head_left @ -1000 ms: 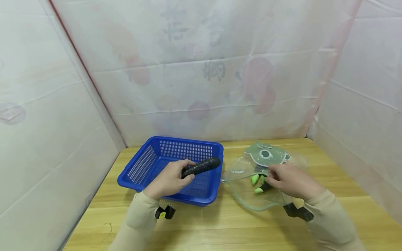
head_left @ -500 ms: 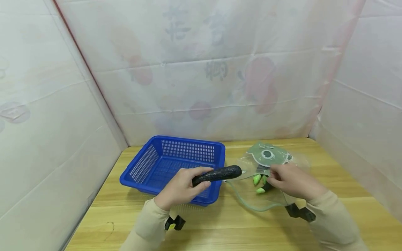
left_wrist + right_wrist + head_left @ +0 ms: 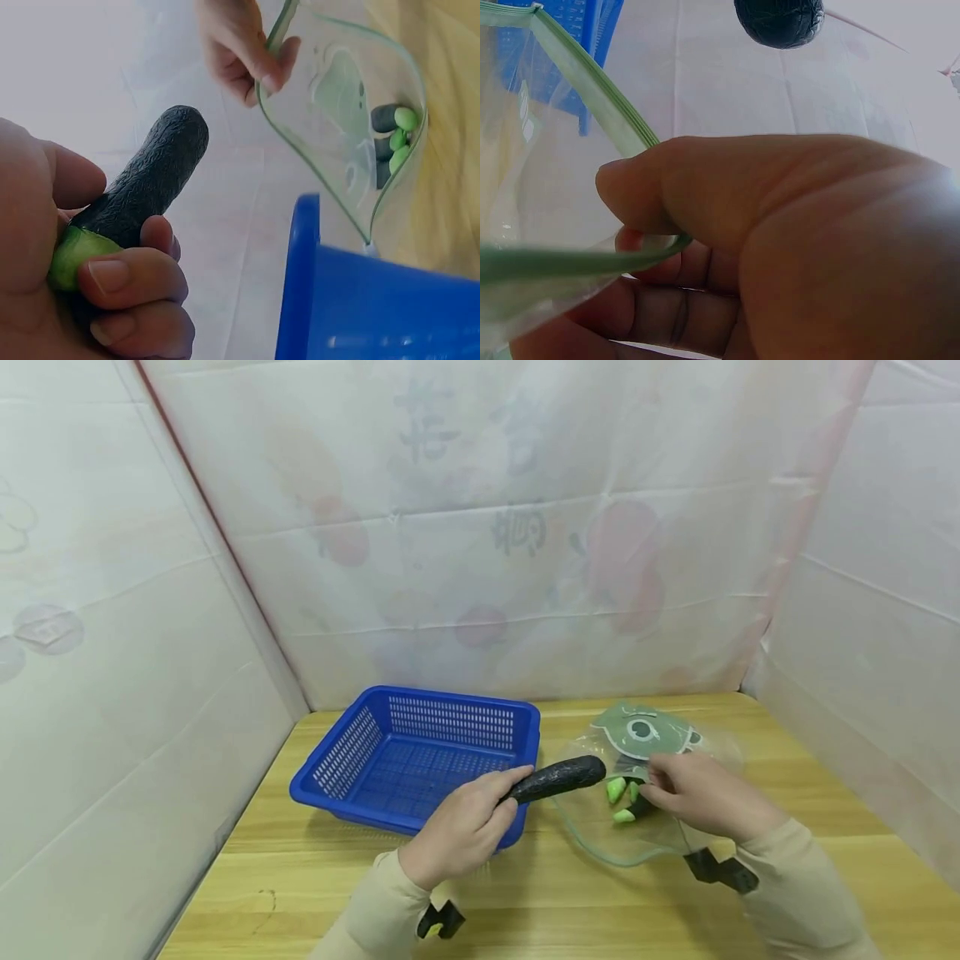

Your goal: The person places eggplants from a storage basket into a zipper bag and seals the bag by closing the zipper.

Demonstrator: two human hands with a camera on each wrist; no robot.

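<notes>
My left hand (image 3: 463,828) grips a dark toy eggplant (image 3: 558,779) with its fingers curled round the green cap end (image 3: 79,255). The eggplant's rounded dark end points right, over the left edge of a clear zip bag (image 3: 637,727) with a green animal print. The right hand (image 3: 701,795) pinches the bag's green zip edge between thumb and fingers, and the mouth gapes. Three dark toy eggplants with green caps (image 3: 386,118) lie inside the bag.
A blue plastic basket (image 3: 412,822) with slotted walls stands left of the bag, nothing visible inside it. The wooden table (image 3: 525,910) is enclosed by pale printed curtains (image 3: 465,568) at the back and both sides.
The left hand has carried the eggplant from above the basket rightward to the bag's mouth. The right hand has kept its hold on the bag in nearly the same place.
</notes>
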